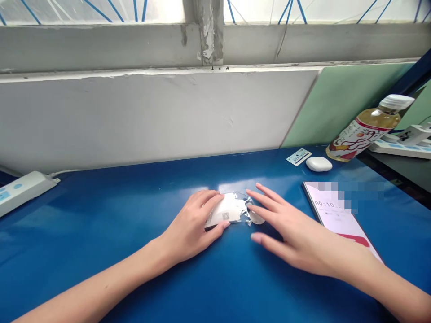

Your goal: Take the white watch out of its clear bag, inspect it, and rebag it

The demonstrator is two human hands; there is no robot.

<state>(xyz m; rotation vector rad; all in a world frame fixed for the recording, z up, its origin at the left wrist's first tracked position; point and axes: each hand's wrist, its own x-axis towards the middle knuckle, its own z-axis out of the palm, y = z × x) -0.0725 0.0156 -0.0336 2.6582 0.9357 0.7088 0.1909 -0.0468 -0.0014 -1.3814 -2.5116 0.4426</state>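
My left hand (198, 220) grips the left end of a small white packet (229, 208), which has a printed square code and clear plastic edges. Its fingers lie over the top edge, while the thumb presses along the bottom. At the packet's right end sits a round, pale shiny piece (256, 216), partly covered by my right hand's fingers. My right hand (289, 224) is over that end with fingers spread and thumb apart; whether a fingertip touches the round piece I cannot tell.
On the blue table (117, 202) a phone (332, 211) showing a timer lies beneath my right forearm. Behind it are a white earbud case (318, 164), a card (299, 157) and a drink bottle (365, 130). Power strips (25, 193) stand at both sides.
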